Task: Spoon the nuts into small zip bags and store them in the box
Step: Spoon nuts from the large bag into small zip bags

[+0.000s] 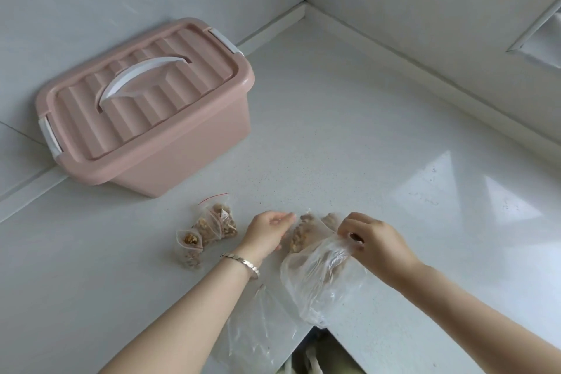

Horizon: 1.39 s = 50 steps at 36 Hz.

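Filling seems finished: three small clear zip bags of nuts (206,234) lie in front of the closed pink plastic box (145,106). The right hand (376,240) fingers pinch the large thin plastic nut bag (318,276); the left hand (267,231) fingers are loosely apart. Next, the box needs opening.

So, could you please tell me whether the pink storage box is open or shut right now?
Shut. The ribbed lid sits flat on the pink box, and both white end latches look folded down.

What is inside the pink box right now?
Cannot be seen: the pink box has its lid on, white handle lying flat. Three filled small bags lie outside it on the counter, near the left hand.
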Available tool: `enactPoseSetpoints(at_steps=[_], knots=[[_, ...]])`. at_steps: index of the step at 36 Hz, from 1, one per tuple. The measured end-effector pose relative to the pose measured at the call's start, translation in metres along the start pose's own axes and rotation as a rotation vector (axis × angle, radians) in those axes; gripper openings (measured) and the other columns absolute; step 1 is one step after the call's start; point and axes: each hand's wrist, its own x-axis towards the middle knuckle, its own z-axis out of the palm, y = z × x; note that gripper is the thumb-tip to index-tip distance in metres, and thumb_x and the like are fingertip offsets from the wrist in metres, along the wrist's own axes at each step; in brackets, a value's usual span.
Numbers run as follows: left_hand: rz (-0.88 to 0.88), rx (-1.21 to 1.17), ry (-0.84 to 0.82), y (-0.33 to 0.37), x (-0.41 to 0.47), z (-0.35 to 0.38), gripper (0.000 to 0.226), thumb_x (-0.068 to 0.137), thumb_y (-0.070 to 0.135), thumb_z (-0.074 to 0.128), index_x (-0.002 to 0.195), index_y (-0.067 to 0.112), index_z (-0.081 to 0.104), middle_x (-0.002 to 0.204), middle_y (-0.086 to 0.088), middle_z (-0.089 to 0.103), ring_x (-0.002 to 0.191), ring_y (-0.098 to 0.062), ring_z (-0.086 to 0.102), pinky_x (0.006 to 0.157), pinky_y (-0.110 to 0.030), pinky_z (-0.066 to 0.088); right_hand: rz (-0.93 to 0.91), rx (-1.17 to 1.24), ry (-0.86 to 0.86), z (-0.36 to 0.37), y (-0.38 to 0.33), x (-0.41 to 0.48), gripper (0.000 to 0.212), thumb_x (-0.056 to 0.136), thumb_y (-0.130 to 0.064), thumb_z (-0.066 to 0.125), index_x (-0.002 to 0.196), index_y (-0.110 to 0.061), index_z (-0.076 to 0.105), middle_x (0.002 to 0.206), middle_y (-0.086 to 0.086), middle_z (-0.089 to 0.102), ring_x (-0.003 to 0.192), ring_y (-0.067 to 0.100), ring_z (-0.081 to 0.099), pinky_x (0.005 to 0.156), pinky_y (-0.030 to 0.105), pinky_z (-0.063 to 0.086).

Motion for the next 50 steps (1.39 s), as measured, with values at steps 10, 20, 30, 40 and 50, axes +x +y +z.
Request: enactPoseSetpoints(at_steps=[10, 20, 30, 40, 50], knots=[[-0.045, 0.103, -0.103, 0.022, 0.023, 0.01, 0.037, 0.086, 0.032, 0.063, 0.116, 0.012, 0.061, 0.114, -0.003, 0.063, 0.092, -0.011, 0.054, 0.072, -0.021, 0.043, 0.009, 0.011, 0.005, -0.001, -0.004, -0.003, 0.016, 0.073, 0.002, 0.066, 0.075, -0.014, 0.063, 0.079, -0.006, 0.06, 0.06, 0.016, 0.053, 0.049, 0.031, 0.042], [0.14, -0.061, 0.113, 0.02, 0.013, 0.002, 0.014, 0.085, 0.012, 0.064, 0.096, 0.004, 0.069, 0.095, -0.007, 0.068, 0.071, 0.0, 0.054, 0.062, -0.008, 0.04, 0.004, 0.002, 0.03, -0.002, -0.005, -0.005, 0.017, 0.073, 0.005, 0.065, 0.076, -0.011, 0.063, 0.077, -0.008, 0.057, 0.059, 0.016, 0.053, 0.048, 0.025, 0.04], [0.523, -0.093, 0.278, 0.022, -0.023, -0.015, 0.015, 0.084, 0.006, 0.063, 0.075, 0.017, 0.066, 0.073, 0.006, 0.059, 0.056, 0.007, 0.052, 0.062, -0.009, 0.042, 0.023, 0.054, 0.127, -0.007, -0.017, -0.002, 0.02, 0.078, 0.001, 0.064, 0.092, -0.013, 0.065, 0.079, -0.004, 0.061, 0.062, 0.015, 0.056, 0.052, 0.034, 0.05], [0.573, -0.119, 0.001, 0.041, -0.043, -0.004, 0.009, 0.087, 0.018, 0.059, 0.085, 0.023, 0.067, 0.085, 0.011, 0.067, 0.079, 0.007, 0.061, 0.076, -0.009, 0.045, 0.166, -0.045, -0.183, -0.02, -0.051, 0.043, 0.028, 0.084, -0.024, 0.056, 0.111, -0.027, 0.06, 0.077, -0.005, 0.061, 0.072, 0.012, 0.049, 0.056, 0.022, 0.033], [0.081, 0.013, 0.01, -0.008, -0.019, 0.013, 0.105, 0.053, 0.056, 0.075, 0.138, 0.014, 0.028, 0.137, 0.0, 0.041, 0.123, -0.016, 0.044, 0.103, -0.037, 0.04, 0.483, 0.363, -0.13, -0.041, -0.054, 0.069, 0.026, 0.08, -0.013, 0.052, 0.055, -0.01, 0.051, 0.038, -0.003, 0.048, 0.03, 0.005, 0.036, 0.034, 0.014, 0.028]])
